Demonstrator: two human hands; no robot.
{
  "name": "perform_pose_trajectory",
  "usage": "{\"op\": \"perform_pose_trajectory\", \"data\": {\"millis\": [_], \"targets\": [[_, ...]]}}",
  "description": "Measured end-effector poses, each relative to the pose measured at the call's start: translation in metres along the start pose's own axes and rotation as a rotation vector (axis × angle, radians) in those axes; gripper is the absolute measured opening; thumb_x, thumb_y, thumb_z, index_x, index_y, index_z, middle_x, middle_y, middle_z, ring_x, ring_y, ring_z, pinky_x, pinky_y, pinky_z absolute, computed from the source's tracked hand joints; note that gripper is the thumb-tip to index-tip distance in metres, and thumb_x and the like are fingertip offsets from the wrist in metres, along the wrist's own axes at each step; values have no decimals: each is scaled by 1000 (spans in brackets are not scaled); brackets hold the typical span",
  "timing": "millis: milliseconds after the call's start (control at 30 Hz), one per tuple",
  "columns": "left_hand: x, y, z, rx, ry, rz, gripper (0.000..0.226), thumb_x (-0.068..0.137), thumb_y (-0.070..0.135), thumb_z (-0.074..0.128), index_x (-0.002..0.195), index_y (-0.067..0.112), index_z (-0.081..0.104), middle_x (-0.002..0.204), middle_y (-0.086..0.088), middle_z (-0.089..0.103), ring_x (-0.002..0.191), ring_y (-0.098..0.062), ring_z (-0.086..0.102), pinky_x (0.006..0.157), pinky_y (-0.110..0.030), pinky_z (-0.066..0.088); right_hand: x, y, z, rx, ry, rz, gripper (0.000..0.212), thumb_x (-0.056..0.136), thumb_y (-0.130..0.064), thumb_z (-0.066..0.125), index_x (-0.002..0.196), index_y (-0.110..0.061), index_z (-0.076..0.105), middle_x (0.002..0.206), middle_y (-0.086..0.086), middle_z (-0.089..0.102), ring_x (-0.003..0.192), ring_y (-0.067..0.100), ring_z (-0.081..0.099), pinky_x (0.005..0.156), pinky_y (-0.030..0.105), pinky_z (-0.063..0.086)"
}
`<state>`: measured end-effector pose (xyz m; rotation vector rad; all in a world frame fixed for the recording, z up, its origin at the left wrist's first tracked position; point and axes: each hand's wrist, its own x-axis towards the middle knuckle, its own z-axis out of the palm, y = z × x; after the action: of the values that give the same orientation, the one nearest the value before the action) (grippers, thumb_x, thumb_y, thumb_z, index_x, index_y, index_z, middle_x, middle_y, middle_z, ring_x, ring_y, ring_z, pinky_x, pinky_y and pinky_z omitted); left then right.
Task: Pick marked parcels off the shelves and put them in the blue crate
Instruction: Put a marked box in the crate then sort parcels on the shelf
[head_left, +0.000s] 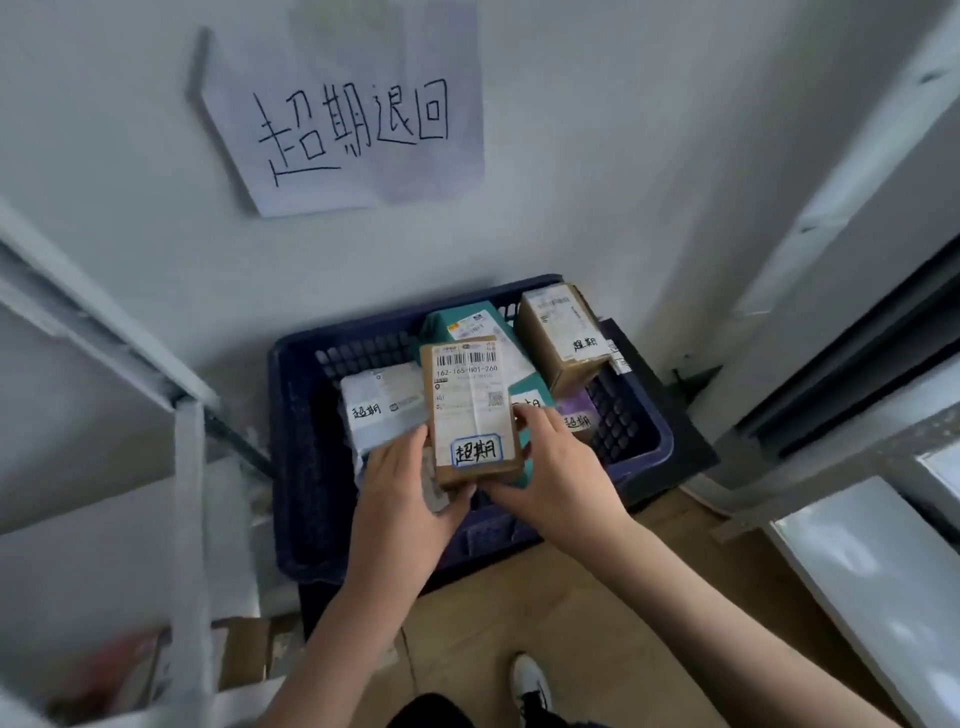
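Observation:
A dark blue crate (296, 467) stands on the floor against the white wall. Over it I hold a small brown cardboard parcel (470, 410) with a shipping label and a handwritten mark sticker. My left hand (405, 483) grips its left lower edge and my right hand (556, 462) grips its right side. Inside the crate lie a white bag parcel (382, 405), a teal parcel (467, 322), a second brown box (563, 338) leaning on the right wall, and a purple parcel (576, 410), all marked.
A paper sign (348, 119) with handwritten characters hangs on the wall above the crate. White metal shelving (187, 519) stands at the left with boxes low down, and more shelving (857, 545) at the right. My shoe (530, 686) is on the wooden floor.

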<state>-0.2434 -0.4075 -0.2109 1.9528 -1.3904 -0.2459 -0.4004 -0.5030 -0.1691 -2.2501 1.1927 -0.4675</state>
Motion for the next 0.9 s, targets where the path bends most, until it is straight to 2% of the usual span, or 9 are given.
{"op": "perform_pose_trajectory", "data": {"millis": [200,300,400,600,767,900], "targets": [[2,-19,-5,100,49,-210,78,73,35,87,141,22,50,129,9,57,129,-7,44,101,-23,46,37,-6,34,-22,-198,-70,55,77,-40,76,121,-22,46,112,-4,53,94,22,60,68,30,42],[4,-33,-7,95,5,-303,73,74,33,85,138,27,51,126,12,57,128,-5,40,100,-30,49,50,-12,52,-34,-266,-66,50,78,-36,72,118,-18,48,109,-1,52,92,24,60,69,32,44],[6,-40,-7,99,-73,-352,71,75,33,85,136,27,52,124,12,58,127,-7,38,100,-30,47,57,-11,65,-54,-330,-43,51,78,-32,72,119,-14,47,111,2,51,93,25,59,70,31,44],[3,-56,-3,92,-189,-398,72,78,36,84,139,22,50,129,8,54,129,-8,37,96,-20,32,63,6,84,-91,-422,-17,55,77,-37,76,115,-10,47,109,3,50,90,24,57,70,32,45],[-2,-72,-2,71,-277,-488,69,78,41,83,137,25,50,128,4,53,118,-9,48,93,-23,39,64,10,100,-107,-491,-21,59,75,-34,79,117,-9,47,112,6,50,93,28,59,76,37,51],[0,-84,-3,13,-342,-570,70,78,44,82,138,31,49,126,8,47,115,-7,47,93,-25,40,65,9,111,-97,-525,-2,65,74,-36,82,120,-10,43,117,7,51,100,29,58,78,36,49]]}}
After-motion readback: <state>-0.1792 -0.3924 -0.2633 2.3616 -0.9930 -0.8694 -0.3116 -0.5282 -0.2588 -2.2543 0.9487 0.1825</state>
